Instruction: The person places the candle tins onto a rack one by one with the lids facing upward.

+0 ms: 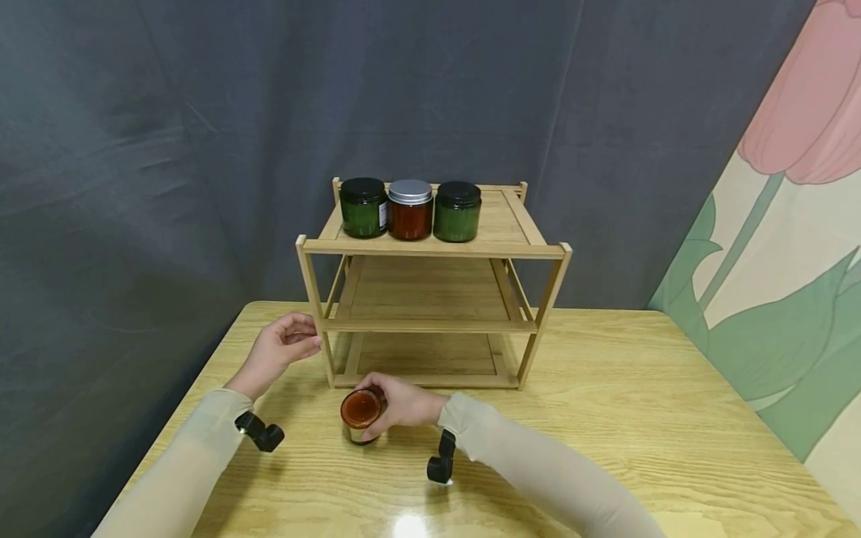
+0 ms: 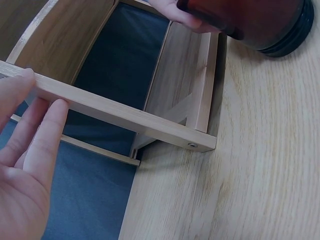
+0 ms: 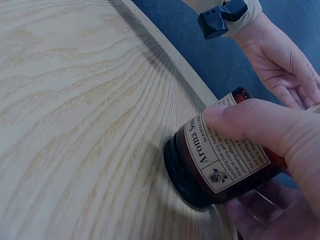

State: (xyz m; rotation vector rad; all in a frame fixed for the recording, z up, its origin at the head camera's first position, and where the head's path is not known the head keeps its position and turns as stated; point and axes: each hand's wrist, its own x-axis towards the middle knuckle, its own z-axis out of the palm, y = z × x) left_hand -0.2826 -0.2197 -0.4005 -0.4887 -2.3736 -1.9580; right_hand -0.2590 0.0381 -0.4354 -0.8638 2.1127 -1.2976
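In the head view my right hand (image 1: 403, 403) grips an amber glass candle jar (image 1: 359, 409) in front of the shelf's lower left corner. Its black lid (image 3: 187, 175) faces down at the tabletop and its base faces up, so the jar is upside down. I cannot tell whether the lid touches the wood. A cream label (image 3: 220, 150) reading "Aroma" wraps the glass, partly under my thumb. My left hand (image 1: 282, 347) pinches the front left post (image 2: 110, 107) of the wooden shelf (image 1: 430, 326), thumb on one side and fingers on the other.
Three lidded jars stand in a row on the top tier: a green jar (image 1: 363, 209), an amber jar with a silver lid (image 1: 410, 211), and another green jar (image 1: 457, 213). Behind the wooden table (image 1: 605, 418) hangs a dark curtain (image 1: 430, 90). A tulip-patterned panel (image 1: 794, 246) is at right.
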